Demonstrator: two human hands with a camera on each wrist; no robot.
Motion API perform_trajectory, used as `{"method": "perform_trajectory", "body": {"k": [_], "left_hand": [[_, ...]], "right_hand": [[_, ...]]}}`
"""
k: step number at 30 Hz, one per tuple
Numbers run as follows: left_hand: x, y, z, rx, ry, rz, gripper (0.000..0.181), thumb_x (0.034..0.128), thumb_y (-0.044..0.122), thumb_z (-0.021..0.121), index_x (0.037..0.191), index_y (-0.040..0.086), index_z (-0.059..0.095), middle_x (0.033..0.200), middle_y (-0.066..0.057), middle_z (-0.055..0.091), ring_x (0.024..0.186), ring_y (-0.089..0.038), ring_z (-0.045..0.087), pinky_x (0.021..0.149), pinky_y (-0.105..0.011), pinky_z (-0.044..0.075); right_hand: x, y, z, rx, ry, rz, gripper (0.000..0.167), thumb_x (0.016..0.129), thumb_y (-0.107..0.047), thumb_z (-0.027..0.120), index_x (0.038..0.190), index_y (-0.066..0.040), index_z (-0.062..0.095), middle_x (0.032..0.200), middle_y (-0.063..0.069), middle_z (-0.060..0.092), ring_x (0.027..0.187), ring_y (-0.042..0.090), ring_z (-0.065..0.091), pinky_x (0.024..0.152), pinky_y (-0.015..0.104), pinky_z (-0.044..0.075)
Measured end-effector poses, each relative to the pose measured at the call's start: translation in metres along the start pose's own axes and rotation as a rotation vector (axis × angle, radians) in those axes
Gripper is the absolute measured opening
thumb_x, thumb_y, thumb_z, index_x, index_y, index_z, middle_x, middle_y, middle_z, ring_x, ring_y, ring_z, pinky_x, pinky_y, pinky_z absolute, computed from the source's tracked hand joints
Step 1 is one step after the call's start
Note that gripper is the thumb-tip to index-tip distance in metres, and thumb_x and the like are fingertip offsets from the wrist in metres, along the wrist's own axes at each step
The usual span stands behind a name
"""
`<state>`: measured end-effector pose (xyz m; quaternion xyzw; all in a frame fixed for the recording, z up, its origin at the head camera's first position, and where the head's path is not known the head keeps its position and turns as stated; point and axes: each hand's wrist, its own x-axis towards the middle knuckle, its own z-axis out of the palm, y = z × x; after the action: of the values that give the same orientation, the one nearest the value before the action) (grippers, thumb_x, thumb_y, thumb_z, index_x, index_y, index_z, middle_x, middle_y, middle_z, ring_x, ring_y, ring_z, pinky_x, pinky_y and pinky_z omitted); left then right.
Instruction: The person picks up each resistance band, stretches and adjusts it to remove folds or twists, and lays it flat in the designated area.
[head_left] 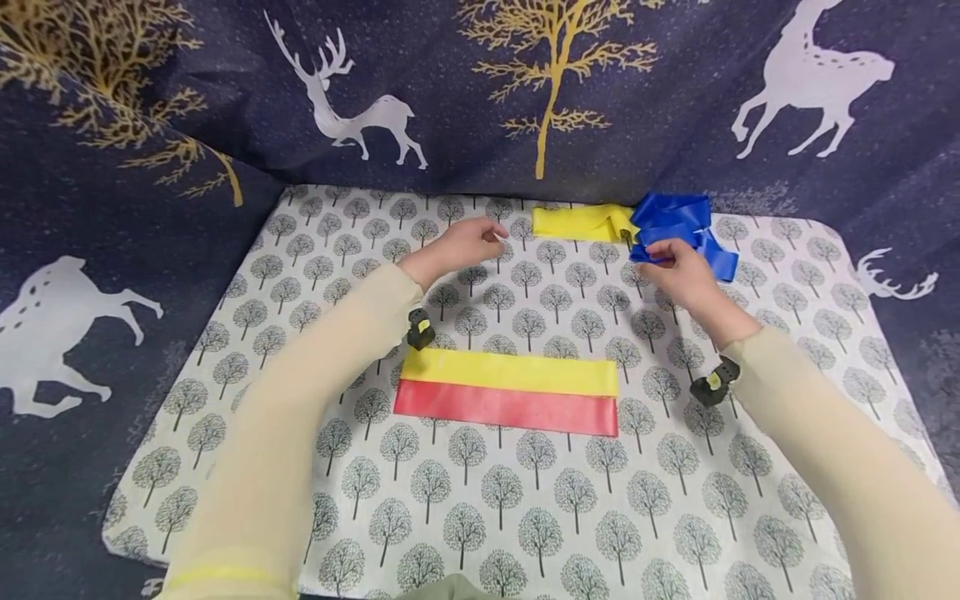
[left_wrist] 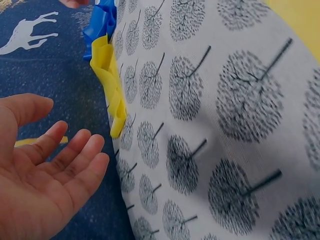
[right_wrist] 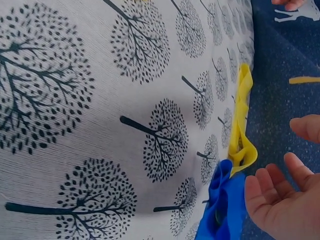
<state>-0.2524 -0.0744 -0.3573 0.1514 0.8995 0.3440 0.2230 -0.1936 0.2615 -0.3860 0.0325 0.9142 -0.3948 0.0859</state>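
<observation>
My left hand hovers over the far middle of the table, its fingers loosely bent with nothing between them. To its right lies a crumpled yellow band. A bunched blue band touches that band's right end. Just in front of the blue band is my right hand, thumb apart from the relaxed fingers. It holds nothing in the right wrist view, where the blue band shows beside the fingertips. Nearer to me, a flat yellow band lies along the far edge of a flat red band.
A white cloth printed with trees covers the table. Behind it and at its sides hangs a dark blue curtain with white deer and golden trees. A small black device sits on each wrist.
</observation>
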Motion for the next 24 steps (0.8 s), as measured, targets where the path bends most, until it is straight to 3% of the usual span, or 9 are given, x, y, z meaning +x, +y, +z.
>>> {"method": "perform_trajectory", "body": {"k": [4,8,11,20,24], "left_hand": [[0.009,0.006,0.005,-0.008,0.018,-0.005,0.043,0.1034,0.023,0.055,0.143,0.006,0.055,0.139,-0.015,0.061,0.125,-0.03,0.058,0.109,-0.042,0.05],[0.02,0.01,0.01,0.009,0.02,-0.001,0.044,0.1041,0.024,0.053,0.144,0.005,0.054,0.142,-0.015,0.059,0.128,-0.029,0.057,0.109,-0.041,0.05],[0.026,0.012,0.013,0.031,0.03,0.0,0.045,0.1043,0.025,0.051,0.145,0.006,0.053,0.145,-0.014,0.058,0.13,-0.029,0.057,0.11,-0.042,0.05],[0.044,0.021,0.024,-0.028,0.066,-0.02,0.048,0.1049,0.022,0.052,0.151,0.007,0.048,0.15,-0.015,0.054,0.135,-0.03,0.055,0.112,-0.044,0.049],[0.05,0.021,0.029,-0.047,0.081,-0.044,0.052,0.1049,0.02,0.051,0.154,0.007,0.044,0.153,-0.016,0.052,0.133,-0.03,0.055,0.111,-0.043,0.05]], "right_hand": [[0.006,-0.001,-0.002,-0.003,0.016,0.015,0.054,0.101,-0.027,0.059,0.141,0.007,0.044,0.141,0.03,0.052,0.125,0.039,0.054,0.078,0.016,0.045],[0.011,-0.003,-0.003,-0.008,0.031,0.037,0.055,0.102,-0.028,0.058,0.143,0.005,0.044,0.145,0.03,0.051,0.131,0.043,0.052,0.097,0.039,0.052],[0.016,-0.005,-0.003,-0.006,0.034,0.047,0.055,0.102,-0.026,0.057,0.145,0.006,0.043,0.147,0.031,0.049,0.136,0.045,0.05,0.111,0.054,0.047],[0.032,-0.004,0.002,-0.018,0.071,0.056,0.053,0.102,-0.02,0.056,0.146,0.008,0.044,0.146,0.032,0.051,0.135,0.046,0.051,0.115,0.056,0.044],[0.04,-0.006,0.007,0.026,0.067,0.053,0.054,0.102,-0.017,0.055,0.148,0.008,0.042,0.147,0.032,0.051,0.136,0.045,0.051,0.117,0.053,0.044]]}}
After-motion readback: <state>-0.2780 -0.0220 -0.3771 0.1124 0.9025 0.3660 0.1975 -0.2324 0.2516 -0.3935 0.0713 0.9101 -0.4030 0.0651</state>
